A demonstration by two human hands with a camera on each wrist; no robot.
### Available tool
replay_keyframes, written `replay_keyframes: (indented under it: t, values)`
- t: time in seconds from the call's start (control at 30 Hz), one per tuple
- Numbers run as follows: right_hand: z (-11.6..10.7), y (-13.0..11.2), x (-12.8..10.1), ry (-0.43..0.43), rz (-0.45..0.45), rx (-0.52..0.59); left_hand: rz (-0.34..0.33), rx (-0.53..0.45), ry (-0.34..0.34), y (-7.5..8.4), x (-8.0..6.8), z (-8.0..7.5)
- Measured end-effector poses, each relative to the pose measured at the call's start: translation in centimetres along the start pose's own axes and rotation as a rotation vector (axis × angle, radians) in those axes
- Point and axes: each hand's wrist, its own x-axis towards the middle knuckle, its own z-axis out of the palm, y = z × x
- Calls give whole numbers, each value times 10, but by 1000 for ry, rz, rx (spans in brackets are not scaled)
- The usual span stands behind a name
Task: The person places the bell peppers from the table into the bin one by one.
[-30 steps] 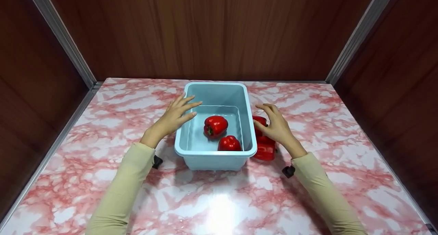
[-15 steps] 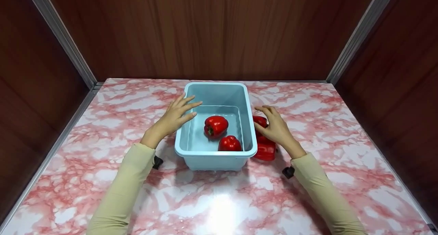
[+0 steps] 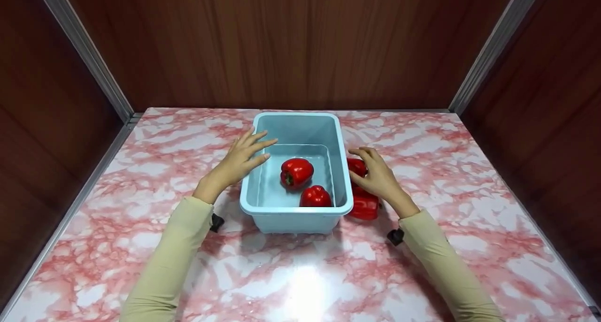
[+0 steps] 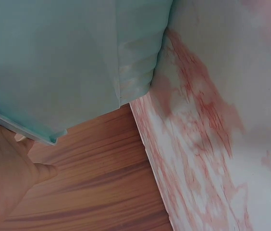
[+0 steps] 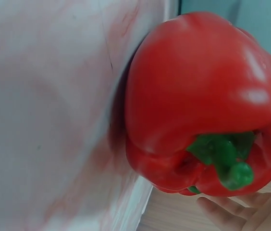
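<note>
In the head view a light blue bin (image 3: 293,210) holds two red bell peppers, one with its stem forward (image 3: 296,172) and one near the front wall (image 3: 315,197). My left hand (image 3: 235,162) lies over the bin's left rim with fingers spread. The left wrist view has its palm (image 4: 1,168) right at the rim. Against the bin's right side on the table are a farther bell pepper (image 3: 357,165) and a nearer one (image 3: 364,204). My right hand (image 3: 379,174) is over them, thumb and bent fingers apart about the farther pepper. A green-stemmed pepper (image 5: 198,91) fills the right wrist view.
The table (image 3: 300,275) has a pink and white marbled top. Dark wooden panels (image 3: 291,45) stand behind it and at both sides, with grey metal strips at the corners. A small black device (image 3: 396,236) hangs at each wrist.
My right hand has shifted very slightly down and toward the front over the peppers outside the bin. The left hand, the bin and the peppers have stayed in place.
</note>
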Motion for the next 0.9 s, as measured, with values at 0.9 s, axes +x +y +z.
replay_keyframes:
  t: [0.9]
  values:
    - [7,6,-1,-52,40,-4,-9,5,-8,0,2,1]
